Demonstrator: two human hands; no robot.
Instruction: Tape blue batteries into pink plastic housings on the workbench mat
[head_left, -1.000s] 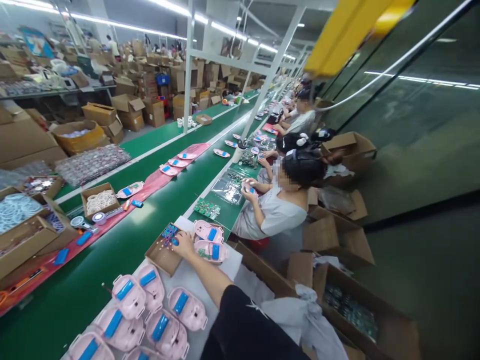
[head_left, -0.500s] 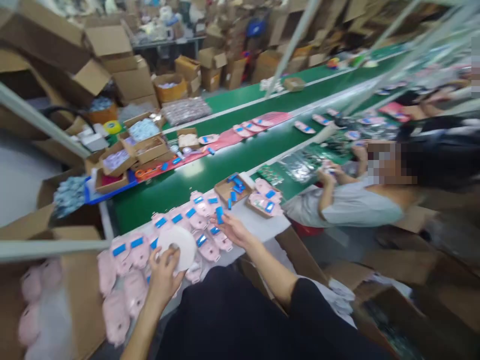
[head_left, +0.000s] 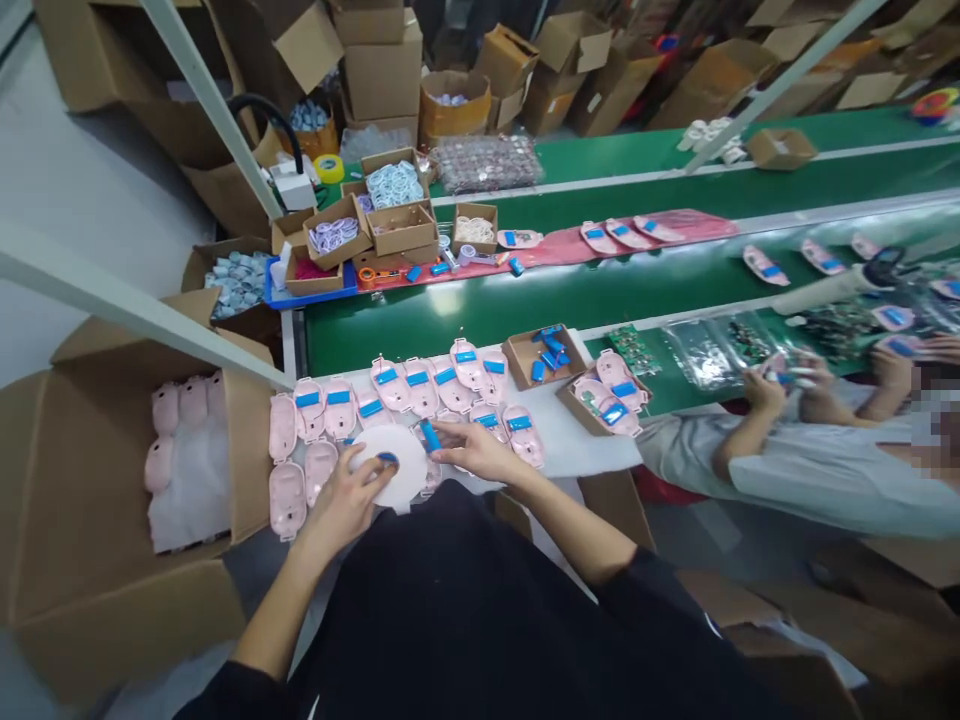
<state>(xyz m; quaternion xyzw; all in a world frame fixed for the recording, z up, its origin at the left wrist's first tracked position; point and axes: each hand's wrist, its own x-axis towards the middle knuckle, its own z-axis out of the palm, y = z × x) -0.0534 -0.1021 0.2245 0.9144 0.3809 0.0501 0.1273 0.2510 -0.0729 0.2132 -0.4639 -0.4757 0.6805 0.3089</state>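
Note:
My left hand (head_left: 352, 495) grips a roll of white tape (head_left: 405, 470), its fingers at the roll's centre hole, where a bit of blue shows. Beside the roll, a small blue battery (head_left: 430, 437) is pinched between the fingers of my right hand (head_left: 476, 450). Under and around both hands lie several pink plastic shells (head_left: 420, 388) on a white-covered table edge; many have a blue battery set in them. Farther right, an open box (head_left: 517, 350) holds loose blue batteries. Another box (head_left: 574, 405) next to it contains pink shells.
A green conveyor belt (head_left: 375, 330) runs across, with pink shells farther along. Small boxes of rings (head_left: 334, 235) sit beyond it. A large carton (head_left: 247, 470) with pink shells stands at left. At right, a co-worker's hands (head_left: 769, 390) handle a part. A metal post (head_left: 210, 110) rises at left.
My view has turned right and settled, so the scene sits differently. The right hand has brought the blue battery close to the tape roll, which the left hand still holds.

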